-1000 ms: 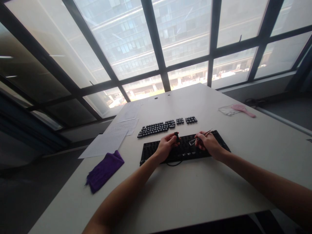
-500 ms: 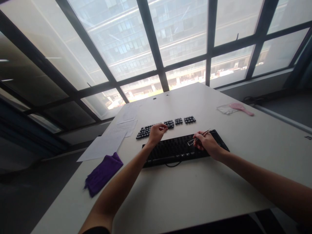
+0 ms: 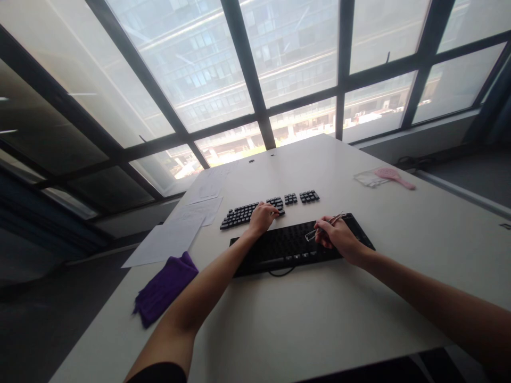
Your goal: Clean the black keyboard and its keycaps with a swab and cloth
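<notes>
Over by the loose keycaps (image 3: 241, 215), left hand (image 3: 262, 218) is curled, can't tell if it's pinching one; right hand (image 3: 334, 233) grips a wire tool (image 3: 310, 235) above the keyboard (image 3: 275, 249).

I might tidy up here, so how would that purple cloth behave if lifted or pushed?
The purple cloth would probably hang limp, since it lies in soft, uneven folds. It is likely light, as it looks like thin fabric. Pushed along the white table, it would likely bunch rather than roll, being flat and creased.

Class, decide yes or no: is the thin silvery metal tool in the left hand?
No, the right hand holds the thin silvery metal tool.
</notes>
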`<action>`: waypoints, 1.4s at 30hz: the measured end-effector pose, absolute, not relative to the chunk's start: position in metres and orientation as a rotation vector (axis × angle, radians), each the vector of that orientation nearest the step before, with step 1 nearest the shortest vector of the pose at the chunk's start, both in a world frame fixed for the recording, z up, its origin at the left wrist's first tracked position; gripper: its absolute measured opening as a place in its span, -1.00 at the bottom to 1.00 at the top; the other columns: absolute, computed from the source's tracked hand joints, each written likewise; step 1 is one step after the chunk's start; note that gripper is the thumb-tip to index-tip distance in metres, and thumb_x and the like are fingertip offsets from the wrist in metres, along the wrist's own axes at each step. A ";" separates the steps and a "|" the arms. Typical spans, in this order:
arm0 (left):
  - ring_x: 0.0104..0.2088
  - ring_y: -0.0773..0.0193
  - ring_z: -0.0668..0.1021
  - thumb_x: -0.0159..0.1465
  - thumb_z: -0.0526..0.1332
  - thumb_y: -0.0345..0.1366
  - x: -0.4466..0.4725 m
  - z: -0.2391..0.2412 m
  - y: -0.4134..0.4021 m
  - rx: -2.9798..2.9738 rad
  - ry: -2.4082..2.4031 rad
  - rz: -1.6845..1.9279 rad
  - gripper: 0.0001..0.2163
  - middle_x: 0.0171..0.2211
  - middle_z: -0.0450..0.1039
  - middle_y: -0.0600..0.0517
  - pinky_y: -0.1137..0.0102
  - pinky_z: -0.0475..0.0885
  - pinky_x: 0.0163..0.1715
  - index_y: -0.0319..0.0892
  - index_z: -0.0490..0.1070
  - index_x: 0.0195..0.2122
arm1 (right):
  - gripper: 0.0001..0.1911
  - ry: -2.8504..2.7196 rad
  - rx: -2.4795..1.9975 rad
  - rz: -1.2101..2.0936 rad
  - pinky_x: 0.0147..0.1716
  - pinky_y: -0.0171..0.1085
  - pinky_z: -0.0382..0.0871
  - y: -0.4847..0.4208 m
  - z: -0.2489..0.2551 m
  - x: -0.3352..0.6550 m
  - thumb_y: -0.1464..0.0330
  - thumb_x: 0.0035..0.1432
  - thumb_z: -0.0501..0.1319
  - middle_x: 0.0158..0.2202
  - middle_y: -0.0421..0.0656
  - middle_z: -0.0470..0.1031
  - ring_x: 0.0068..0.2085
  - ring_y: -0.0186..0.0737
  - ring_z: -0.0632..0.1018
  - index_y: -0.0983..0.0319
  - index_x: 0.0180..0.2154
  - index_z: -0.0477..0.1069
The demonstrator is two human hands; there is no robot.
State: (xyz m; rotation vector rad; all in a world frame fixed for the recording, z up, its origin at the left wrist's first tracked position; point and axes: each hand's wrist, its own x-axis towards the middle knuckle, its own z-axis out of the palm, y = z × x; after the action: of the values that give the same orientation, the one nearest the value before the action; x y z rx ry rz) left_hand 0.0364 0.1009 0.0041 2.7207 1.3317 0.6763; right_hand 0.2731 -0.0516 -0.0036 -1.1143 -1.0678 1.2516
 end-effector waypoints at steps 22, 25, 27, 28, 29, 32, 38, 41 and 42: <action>-0.16 0.11 0.46 0.18 0.32 -0.30 0.043 0.005 0.107 2.706 1.423 0.687 -0.92 -0.24 0.52 -0.05 0.22 0.34 -0.01 -0.13 0.60 -0.33 | -0.77 -1.058 -1.122 1.260 -0.76 -0.44 0.08 -0.054 0.003 0.271 0.20 0.14 0.17 -0.65 -0.21 0.46 -0.70 -0.39 0.33 0.24 -0.40 0.33; -0.15 0.08 0.45 0.17 0.33 -0.29 0.044 0.011 0.103 2.685 1.414 0.740 -0.90 -0.22 0.51 -0.07 0.23 0.36 -0.03 -0.14 0.60 -0.30 | -0.77 -1.033 -1.075 1.253 -0.73 -0.43 0.11 -0.055 0.010 0.276 0.18 0.13 0.20 -0.61 -0.21 0.48 -0.67 -0.39 0.35 0.22 -0.37 0.32; -0.15 0.08 0.45 0.19 0.31 -0.29 0.047 0.017 0.095 2.676 1.396 0.795 -0.89 -0.23 0.51 -0.08 0.23 0.35 -0.03 -0.15 0.59 -0.28 | -0.75 -1.050 -1.055 1.186 -0.69 -0.41 0.17 -0.054 0.016 0.284 0.16 0.12 0.23 -0.57 -0.21 0.50 -0.64 -0.37 0.37 0.21 -0.35 0.31; -0.16 0.09 0.46 0.21 0.29 -0.30 0.050 0.020 0.088 2.679 1.372 0.819 -0.89 -0.23 0.51 -0.07 0.23 0.34 -0.03 -0.15 0.59 -0.29 | -0.73 -1.083 -1.062 1.130 -0.67 -0.40 0.20 -0.053 0.019 0.289 0.14 0.11 0.25 -0.55 -0.20 0.51 -0.62 -0.36 0.39 0.20 -0.35 0.32; -0.16 0.10 0.46 0.24 0.26 -0.31 0.054 0.023 0.080 2.685 1.335 0.836 -0.89 -0.23 0.51 -0.07 0.23 0.33 -0.01 -0.16 0.59 -0.30 | -0.72 -1.135 -1.085 1.060 -0.65 -0.39 0.23 -0.052 0.023 0.296 0.13 0.11 0.26 -0.53 -0.19 0.52 -0.59 -0.34 0.41 0.21 -0.35 0.34; -0.18 0.14 0.47 0.28 0.19 -0.34 0.071 0.029 0.046 2.703 1.151 0.846 -0.85 -0.25 0.51 -0.05 0.23 0.31 0.02 -0.17 0.57 -0.31 | -0.71 -1.346 -1.187 0.822 -0.59 -0.35 0.25 -0.047 0.031 0.315 0.13 0.05 0.33 -0.55 -0.17 0.50 -0.54 -0.30 0.42 0.25 -0.38 0.47; -0.19 0.15 0.49 0.28 0.19 -0.35 0.106 0.019 -0.015 2.564 0.886 0.783 -0.85 -0.27 0.52 -0.06 0.29 0.36 -0.11 -0.14 0.57 -0.25 | -0.73 -1.636 -1.216 0.649 -0.44 -0.30 0.30 -0.046 0.037 0.335 0.18 0.10 0.29 -0.53 -0.17 0.51 -0.46 -0.23 0.45 0.26 -0.43 0.54; -0.20 0.16 0.49 0.27 0.20 -0.39 0.113 0.009 -0.024 2.508 0.870 0.793 -0.86 -0.27 0.52 -0.05 0.30 0.37 -0.11 -0.15 0.56 -0.25 | -0.72 -1.693 -1.248 0.749 -0.50 -0.31 0.26 -0.051 0.028 0.337 0.18 0.15 0.23 -0.60 -0.21 0.44 -0.53 -0.26 0.42 0.25 -0.46 0.46; -0.20 0.16 0.50 0.26 0.20 -0.40 0.115 0.006 -0.025 2.495 0.874 0.798 -0.86 -0.28 0.52 -0.05 0.30 0.37 -0.12 -0.15 0.56 -0.26 | -0.72 -1.706 -1.255 0.788 -0.50 -0.31 0.27 -0.052 0.023 0.336 0.18 0.16 0.22 -0.59 -0.21 0.45 -0.53 -0.26 0.42 0.25 -0.46 0.44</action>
State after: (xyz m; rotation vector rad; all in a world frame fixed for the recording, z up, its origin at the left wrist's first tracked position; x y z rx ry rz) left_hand 0.1145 -0.0252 0.0056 2.4946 0.8736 0.7980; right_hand 0.3363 -0.0523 0.0227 -1.2555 -1.7057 0.7881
